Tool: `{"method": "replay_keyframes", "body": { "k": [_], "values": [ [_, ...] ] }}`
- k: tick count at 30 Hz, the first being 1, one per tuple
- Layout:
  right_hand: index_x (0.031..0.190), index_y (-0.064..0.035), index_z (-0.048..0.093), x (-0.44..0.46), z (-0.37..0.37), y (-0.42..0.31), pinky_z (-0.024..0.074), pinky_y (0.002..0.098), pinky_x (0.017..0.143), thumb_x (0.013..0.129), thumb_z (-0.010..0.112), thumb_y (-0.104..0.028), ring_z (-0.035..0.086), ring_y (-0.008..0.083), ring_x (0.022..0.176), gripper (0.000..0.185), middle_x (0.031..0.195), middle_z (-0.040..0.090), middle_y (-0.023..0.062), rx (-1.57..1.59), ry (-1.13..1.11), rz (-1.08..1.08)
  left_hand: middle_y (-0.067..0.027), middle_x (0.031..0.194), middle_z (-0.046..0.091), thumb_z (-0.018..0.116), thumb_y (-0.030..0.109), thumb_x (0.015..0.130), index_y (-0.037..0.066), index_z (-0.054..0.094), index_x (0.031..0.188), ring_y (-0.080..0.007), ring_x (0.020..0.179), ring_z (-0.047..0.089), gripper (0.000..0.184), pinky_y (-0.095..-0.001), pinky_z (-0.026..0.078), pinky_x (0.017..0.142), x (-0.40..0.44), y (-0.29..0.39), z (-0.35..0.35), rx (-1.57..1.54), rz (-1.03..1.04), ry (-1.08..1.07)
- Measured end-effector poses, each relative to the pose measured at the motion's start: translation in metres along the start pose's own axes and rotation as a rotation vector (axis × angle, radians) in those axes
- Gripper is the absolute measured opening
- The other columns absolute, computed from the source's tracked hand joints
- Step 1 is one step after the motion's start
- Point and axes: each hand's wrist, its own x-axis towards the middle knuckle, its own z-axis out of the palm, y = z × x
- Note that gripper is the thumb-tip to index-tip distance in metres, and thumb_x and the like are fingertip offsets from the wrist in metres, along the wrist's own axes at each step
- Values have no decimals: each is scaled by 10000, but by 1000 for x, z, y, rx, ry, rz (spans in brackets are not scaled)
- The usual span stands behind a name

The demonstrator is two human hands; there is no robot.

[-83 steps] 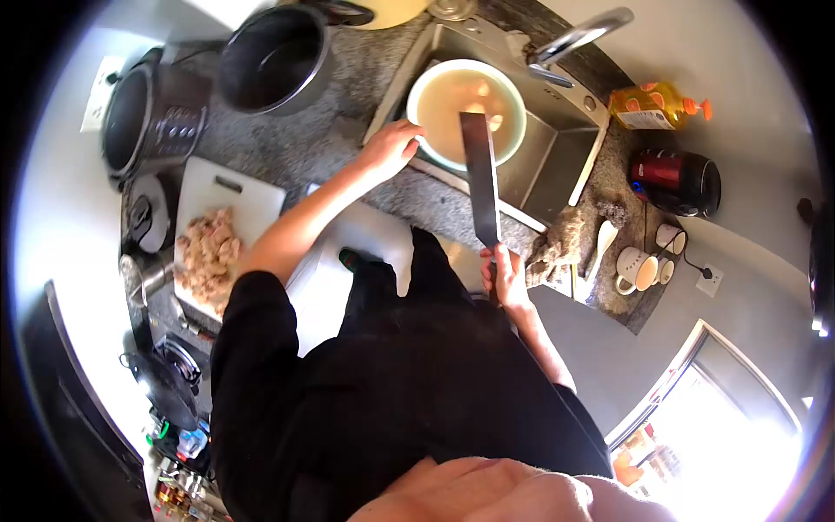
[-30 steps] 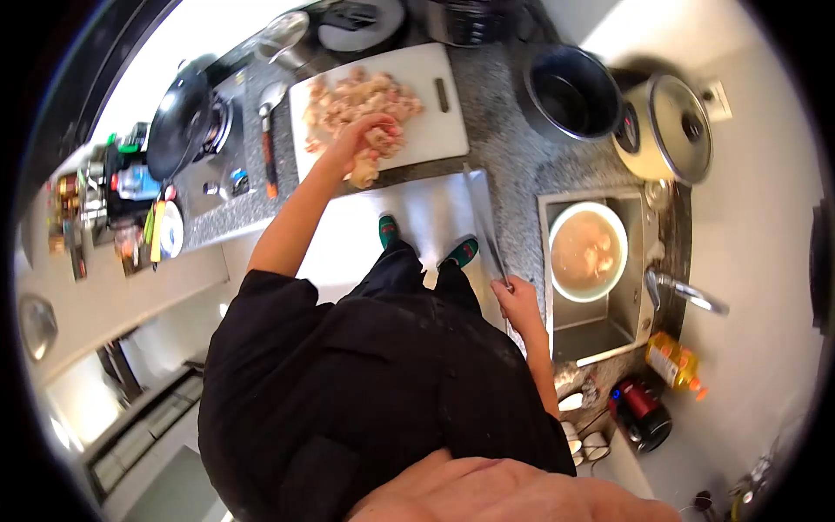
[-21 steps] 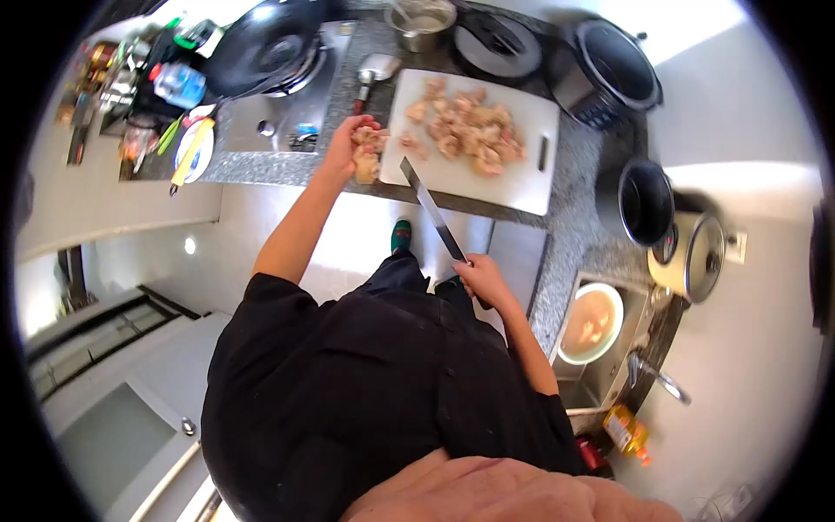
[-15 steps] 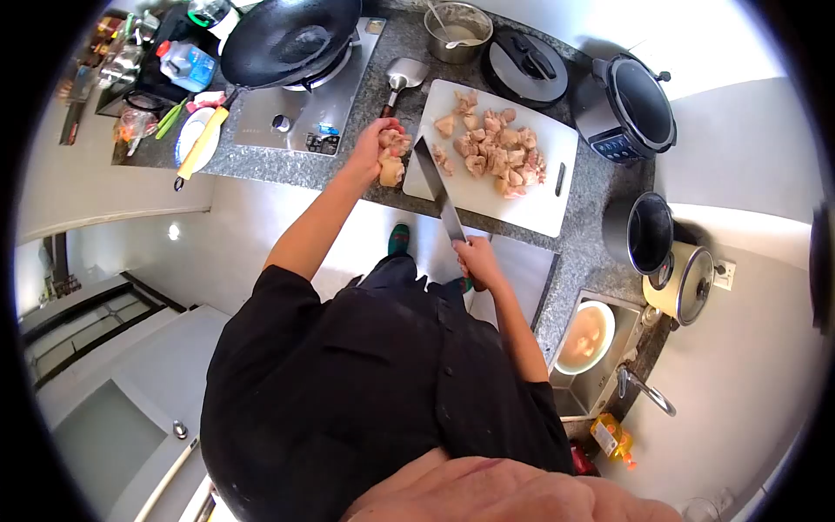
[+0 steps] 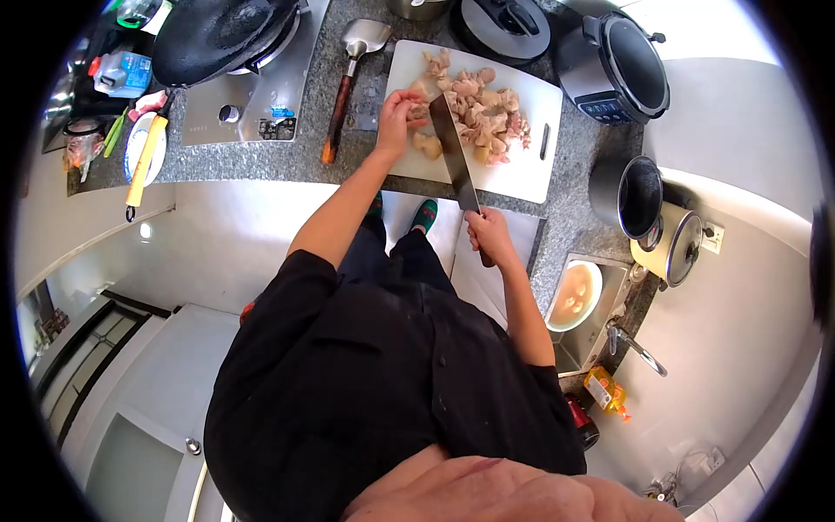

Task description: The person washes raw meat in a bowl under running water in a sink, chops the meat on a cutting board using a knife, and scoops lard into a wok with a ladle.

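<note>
My right hand (image 5: 489,233) grips the handle of a cleaver (image 5: 456,157), its broad blade slanting up and left over the cutting board. The white cutting board (image 5: 522,181) bears a heap of chopped pale meat (image 5: 487,109). At the board's left edge is my left hand (image 5: 398,126), fingers apart around meat pieces lying left of the blade. One pale chunk (image 5: 427,144) rests just below those fingers. A spatula (image 5: 340,111) with a wooden handle lies on the counter left of the board.
A black wok (image 5: 222,39) sits on the cooktop (image 5: 204,109) at the left. Behind the board is a cooker lid (image 5: 503,30); to the right stand an open pressure cooker (image 5: 600,74) and a dark pot (image 5: 622,196). The sink (image 5: 570,348) holds a bowl (image 5: 594,291) of cloudy water.
My left hand has moved from the counter beside the spatula onto the board, and the meat it held now lies there. The view has shifted; the cleaver stays in my right hand.
</note>
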Motion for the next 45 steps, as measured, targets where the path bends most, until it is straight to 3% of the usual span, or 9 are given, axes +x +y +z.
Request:
{"method": "replay_keyframes", "body": {
  "k": [5,7,10,14,23,29,31,38,45],
  "values": [
    [694,-13,505,4,-8,2,385,284,382,856,558,-197,467,115,399,251,546,491,37,-28,-28,-10,-83,1111,573,444,142,933,55,598,1076,-204,1015,579,227,-319,558,743,-16,13,-31,602,259,-31],
    [686,-13,509,6,-10,1,387,284,383,852,559,-196,471,115,400,252,537,489,36,-44,-36,-19,-121,1120,562,483,163,919,46,606,1083,-277,1055,554,236,-337,508,826,-17,18,-40,1116,695,-64],
    [664,-10,520,6,-14,2,392,286,385,843,575,-205,477,120,397,271,525,494,39,-87,-40,-34,-147,1127,546,577,139,844,66,611,1079,-347,1057,515,248,-396,385,972,-32,26,-38,1085,672,-34],
    [671,16,542,8,-21,-4,400,290,391,840,579,-233,480,133,390,303,523,504,52,-162,-33,-87,-139,1108,566,640,138,799,68,610,1096,-325,1058,522,307,-394,399,966,-31,23,-33,1228,656,-83],
    [734,44,597,-1,-32,-14,417,328,424,898,572,-343,536,166,436,421,565,550,92,-113,-117,-98,-145,911,636,723,162,764,6,634,1003,-272,819,639,299,-348,520,752,-30,14,-20,1130,306,-116],
    [721,74,607,-7,-27,-41,472,471,678,943,450,-479,605,426,690,615,710,615,264,-410,-57,-256,-118,906,616,667,99,815,7,614,1017,-210,734,630,228,-311,520,685,-32,7,-19,1272,418,-50],
    [745,79,634,-7,-26,-50,463,503,749,952,426,-488,594,476,801,638,775,622,294,-538,-47,-241,-144,802,579,706,91,746,14,599,866,-315,746,585,178,-397,475,654,-34,6,-16,1077,448,-30],
    [778,85,661,2,-23,-81,475,507,772,959,397,-512,608,467,820,677,792,625,304,-686,-48,-268,-154,794,584,711,95,736,14,598,871,-332,743,585,193,-409,470,663,-33,3,-18,1125,537,-46],
    [726,72,652,11,-4,-96,486,510,748,980,331,-519,611,470,787,719,762,628,290,-858,-45,-319,-175,819,619,720,117,758,-9,616,920,-338,736,616,231,-412,489,671,-35,14,-13,971,247,38]
  ]
}}
